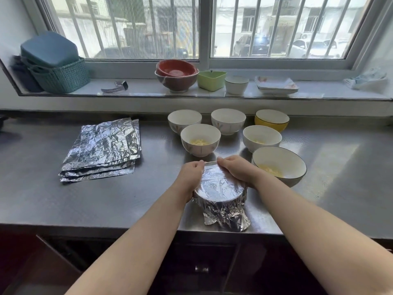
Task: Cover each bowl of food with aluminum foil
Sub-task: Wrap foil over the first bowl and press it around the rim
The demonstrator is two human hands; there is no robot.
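From the head view, a foil-covered bowl (pixel 221 188) stands near the front edge of the steel table (pixel 106 199), with foil stretched flat over its top and crumpled down its sides to the table. The left hand (pixel 192 177) grips the bowl's left side, fingers curled over the far rim and pressing the foil down. The right hand (pixel 236 169) grips the right side the same way, fingers curled over the far right rim. Both forearms reach in from the bottom of the frame.

Just right of the covered bowl sits a large bowl (pixel 279 165) with a dark rim, uncovered, with pale yellow food in it. Behind the hands are five more uncovered bowls: a white bowl (pixel 200 139) with yellow food, another white one (pixel 262 138) with food to its right, and in the back row two white bowls (pixel 184 120) (pixel 228 121) and a yellow bowl (pixel 272 120); what the back three contain cannot be seen.

Well to the left lies a stack of foil sheets (pixel 102 150), crinkled and flat on the table.

On the windowsill (pixel 138 92) are a teal basket (pixel 61 77) with a blue lid on it, a watch (pixel 116 86), stacked red bowls (pixel 176 75), a green dish (pixel 211 80), a small white cup (pixel 236 84), stacked plates (pixel 276 85) and a crumpled bag (pixel 368 80)
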